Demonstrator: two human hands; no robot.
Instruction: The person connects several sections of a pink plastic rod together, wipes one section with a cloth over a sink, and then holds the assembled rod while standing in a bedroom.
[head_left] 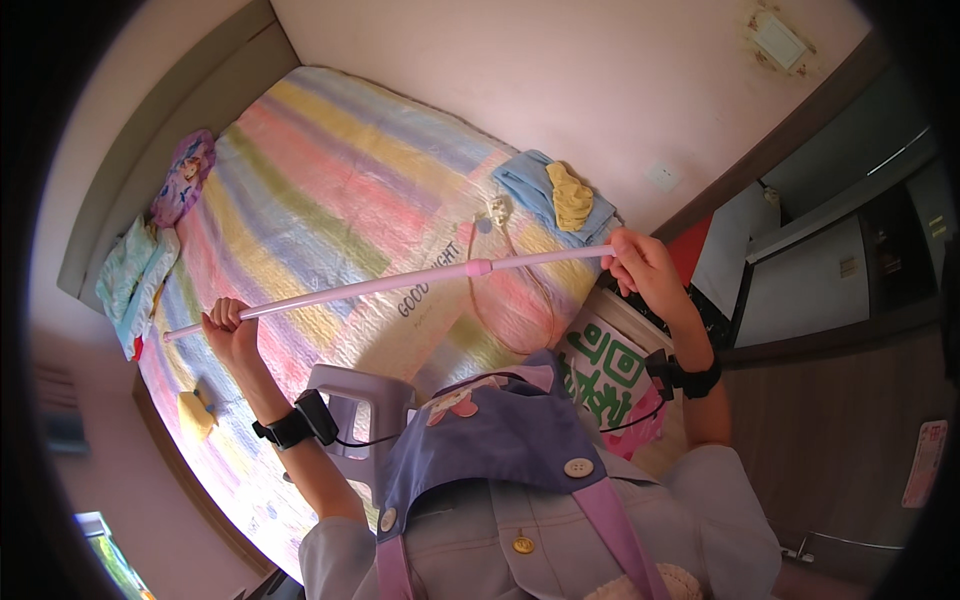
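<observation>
A long pink telescopic pole (385, 283) stretches between my hands above the bed, tilted slightly up toward the right. Near its left end my left hand (231, 330) is closed around the thicker tube. My right hand (641, 268) grips the thin tube's tip with fingers and thumb. A darker pink collar (478, 267) joins the thick and thin sections, nearer to my right hand. Below the pole lies a striped pastel quilt (330, 215) covering the bed.
Folded blue cloth (535, 190) and a yellow cloth (571, 196) lie at the bed's right corner, near a pale cord (498, 210). A grey plastic stool (335, 385) stands close by me. Pillows (185, 178) rest by the headboard (130, 140). A printed bag (605, 375) sits right.
</observation>
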